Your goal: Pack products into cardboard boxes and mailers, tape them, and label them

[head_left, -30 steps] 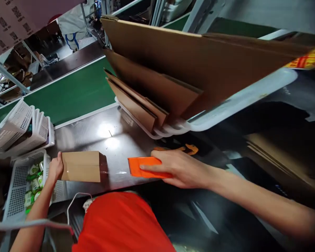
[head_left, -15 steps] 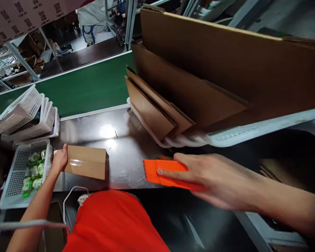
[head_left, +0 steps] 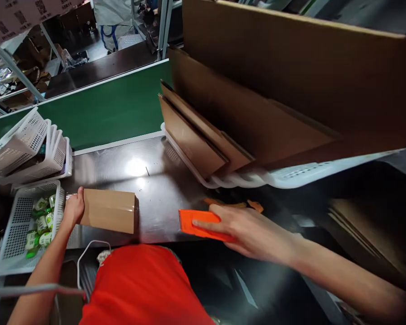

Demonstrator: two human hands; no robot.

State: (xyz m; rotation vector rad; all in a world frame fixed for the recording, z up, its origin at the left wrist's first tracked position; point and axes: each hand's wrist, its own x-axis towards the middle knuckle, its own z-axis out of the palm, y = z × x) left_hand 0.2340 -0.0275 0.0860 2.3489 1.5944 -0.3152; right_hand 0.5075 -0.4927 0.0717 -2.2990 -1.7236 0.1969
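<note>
A small closed cardboard box rests on the metal table, with a shiny strip of tape near its right end. My left hand grips the box's left end, thumb on top. To the box's right, my right hand is closed around an orange tape dispenser, index finger stretched along it. The dispenser's flat front end points toward the box, a gap apart from it. Orange-yellow parts show beyond my right hand; whether they belong to the dispenser I cannot tell.
A white basket of green-lidded jars stands left of the box, with stacked white baskets behind. Flat cardboard sheets lean in white racks at right. A green panel borders the table's back.
My right hand has moved left with the tape dispenser, closer to the box. The box stays under my left hand, and the whole view has shifted slightly.
</note>
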